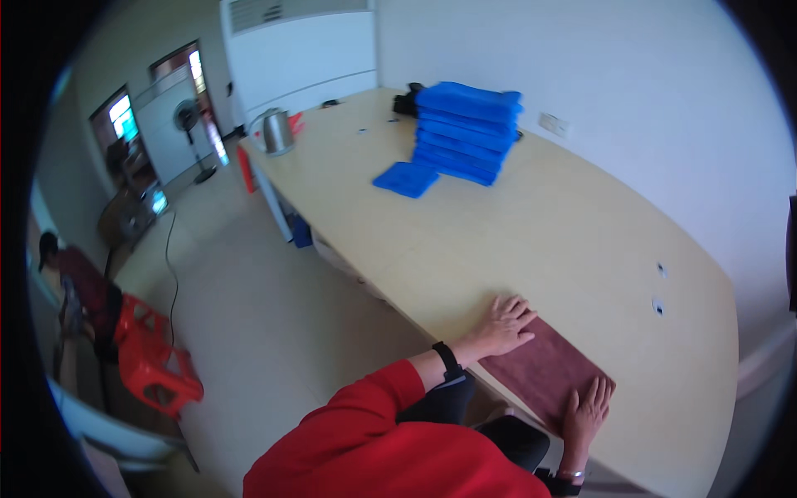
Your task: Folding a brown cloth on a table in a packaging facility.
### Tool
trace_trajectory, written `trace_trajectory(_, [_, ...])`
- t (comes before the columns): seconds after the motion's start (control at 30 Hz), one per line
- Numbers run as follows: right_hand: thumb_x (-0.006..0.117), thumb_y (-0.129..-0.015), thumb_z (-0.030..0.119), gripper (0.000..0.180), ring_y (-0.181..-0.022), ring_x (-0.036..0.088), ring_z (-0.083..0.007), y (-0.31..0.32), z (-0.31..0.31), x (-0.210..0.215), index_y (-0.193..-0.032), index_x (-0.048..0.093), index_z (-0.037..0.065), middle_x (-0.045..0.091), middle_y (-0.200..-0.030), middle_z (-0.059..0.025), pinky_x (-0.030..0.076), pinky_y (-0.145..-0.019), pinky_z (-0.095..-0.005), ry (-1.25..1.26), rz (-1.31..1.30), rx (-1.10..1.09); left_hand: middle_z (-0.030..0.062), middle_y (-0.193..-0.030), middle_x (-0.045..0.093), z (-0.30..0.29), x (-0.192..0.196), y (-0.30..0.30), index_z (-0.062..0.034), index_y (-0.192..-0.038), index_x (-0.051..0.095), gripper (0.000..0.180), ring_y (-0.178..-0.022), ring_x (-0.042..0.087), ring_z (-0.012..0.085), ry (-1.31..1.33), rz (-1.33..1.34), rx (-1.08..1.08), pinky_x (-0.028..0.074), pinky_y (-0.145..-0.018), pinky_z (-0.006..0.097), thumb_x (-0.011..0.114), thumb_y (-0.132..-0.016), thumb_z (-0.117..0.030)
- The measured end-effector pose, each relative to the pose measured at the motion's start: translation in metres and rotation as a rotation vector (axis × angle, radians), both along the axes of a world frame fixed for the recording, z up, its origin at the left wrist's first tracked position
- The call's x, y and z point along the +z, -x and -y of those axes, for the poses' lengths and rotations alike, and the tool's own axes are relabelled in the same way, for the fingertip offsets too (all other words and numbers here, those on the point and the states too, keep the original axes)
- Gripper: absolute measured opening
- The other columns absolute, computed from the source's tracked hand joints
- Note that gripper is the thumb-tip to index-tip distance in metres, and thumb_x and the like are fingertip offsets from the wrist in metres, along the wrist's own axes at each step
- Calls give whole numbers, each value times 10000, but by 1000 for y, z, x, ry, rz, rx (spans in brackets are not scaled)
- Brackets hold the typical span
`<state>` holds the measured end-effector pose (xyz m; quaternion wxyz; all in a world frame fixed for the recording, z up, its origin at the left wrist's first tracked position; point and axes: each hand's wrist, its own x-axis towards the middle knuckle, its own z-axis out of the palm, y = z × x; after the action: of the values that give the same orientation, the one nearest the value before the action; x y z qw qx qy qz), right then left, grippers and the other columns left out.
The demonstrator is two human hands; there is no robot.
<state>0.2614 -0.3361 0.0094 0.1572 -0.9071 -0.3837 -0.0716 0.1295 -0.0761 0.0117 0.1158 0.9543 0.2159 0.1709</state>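
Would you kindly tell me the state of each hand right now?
Left hand: open, palm down at the left end of the flat, rectangular, reddish-brown cloth.
Right hand: open, palm down on the cloth's right end.

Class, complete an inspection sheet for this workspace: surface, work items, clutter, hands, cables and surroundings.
Surface: pale wood-toned table with rounded right end.
Work items: reddish-brown cloth lying flat at the near edge; stack of blue cloths farther back, with a single blue cloth before it.
Clutter: metal kettle at the far-left end; black item by the stack, unclear.
Hands: left hand and right hand both rest on the reddish-brown cloth, fingers extended.
Cables: dark cable across the floor.
Surroundings: standing fan; red stool; another person, left.
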Motion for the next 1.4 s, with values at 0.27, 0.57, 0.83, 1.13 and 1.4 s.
trace_trajectory(0.27, [605, -908, 242, 481, -1241, 498, -332, -23, -15, 34, -1317, 525, 2, 581, -1298, -166, 360, -1054, -466, 42, -175, -14, 184, -1471, 403, 6, -4, -5, -67, -1391, 480, 581, -1393, 330, 355, -246, 62, 79, 190, -1147, 580, 582, -917, -388])
trace_trajectory(0.57, [512, -971, 335, 512, -1339, 404, -347, -22, -48, -7, -1387, 476, 37, 489, -1417, -167, 266, -1131, -458, 55, 167, 114, 185, -1460, 428, 50, -13, -25, -80, -1327, 540, 538, -1385, 339, 367, -129, 151, -295, 240, -1100, 611, 550, -915, -426])
trace_trajectory(0.83, [503, -970, 346, 503, -1357, 385, -347, -20, -45, -5, -1391, 485, 71, 474, -1437, -156, 263, -1142, -438, -1, 130, 74, 144, -1522, 379, 14, -15, -7, -156, -1427, 475, 580, -1437, 282, 315, -115, 4, -190, 182, -1153, 569, 449, -959, -498])
trace_trajectory(1.13, [512, -962, 351, 514, -1369, 372, -341, -24, -41, -11, -1402, 486, 86, 469, -1445, -134, 260, -1144, -439, -58, 95, 70, 124, -1532, 371, -31, -26, 18, -182, -1475, 400, 578, -1433, 296, 312, -50, -64, 58, 181, -1163, 558, 389, -994, -502])
trace_trajectory(1.4, [510, -961, 366, 508, -1360, 386, -337, -24, -43, -12, -1381, 505, 81, 489, -1427, -133, 268, -1141, -441, -79, 106, 49, 120, -1296, 586, -15, -13, 47, -93, -1252, 602, 405, -1244, 513, 325, -274, 259, 21, 331, -1103, 492, 649, -893, -275])
